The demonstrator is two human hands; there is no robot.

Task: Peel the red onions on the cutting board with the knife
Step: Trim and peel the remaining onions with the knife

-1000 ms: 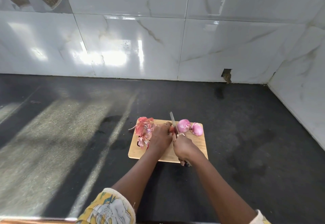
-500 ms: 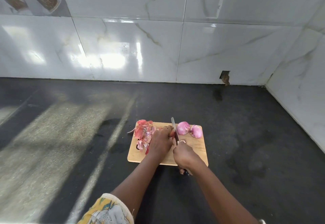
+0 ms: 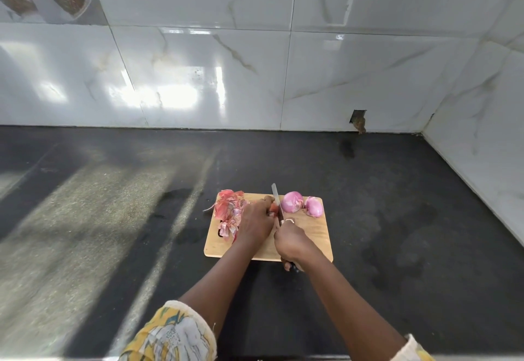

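Your left hand [image 3: 256, 220] curls over an onion [image 3: 272, 208] by the far edge of the board [image 3: 312, 237]. Only a red bit of it shows at your fingertips, just beside the knife [image 3: 276, 200] blade. Your right hand [image 3: 292, 243] is wrapped round the handle, the blade pointing at the wall [image 3: 340, 77] with its tip past the board's far edge. Two peeled onions [image 3: 293, 202] lie right of the blade. Skins [image 3: 228, 210] pile at the far left corner, some overhanging. The board's near right is bare, and dark counter [image 3: 397, 219] lies open all round.

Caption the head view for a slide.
Left hand holds a red onion on the cutting board while right hand holds the knife beside it.
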